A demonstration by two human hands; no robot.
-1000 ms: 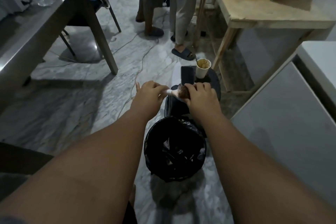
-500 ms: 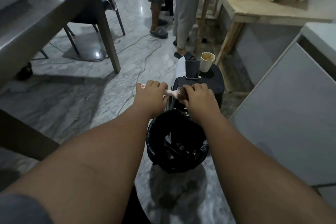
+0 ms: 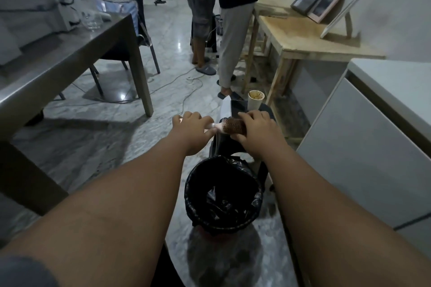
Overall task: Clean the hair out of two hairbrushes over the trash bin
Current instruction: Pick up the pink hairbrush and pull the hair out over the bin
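A round hairbrush (image 3: 229, 126) with a pale handle and a head matted with brown hair lies level between my hands. My left hand (image 3: 192, 131) is closed around the handle. My right hand (image 3: 257, 133) wraps over the bristle head, fingers curled on the hair. Both hands hover above the far rim of the trash bin (image 3: 193, 196), which is lined with a black bag and stands on the marble floor below. A second hairbrush is not visible.
Beyond the bin a small dark stool (image 3: 268, 109) carries a paper cup (image 3: 256, 99) and a dark phone (image 3: 238, 106). A grey table (image 3: 70, 58) stands left, a wooden table (image 3: 303, 42) and white cabinet (image 3: 363, 147) right. Two people (image 3: 233, 30) stand ahead; cables cross the floor.
The camera has tilted up, showing more of the room. My hands stay on the brush; my right hand has slid so more of the hairy head shows.
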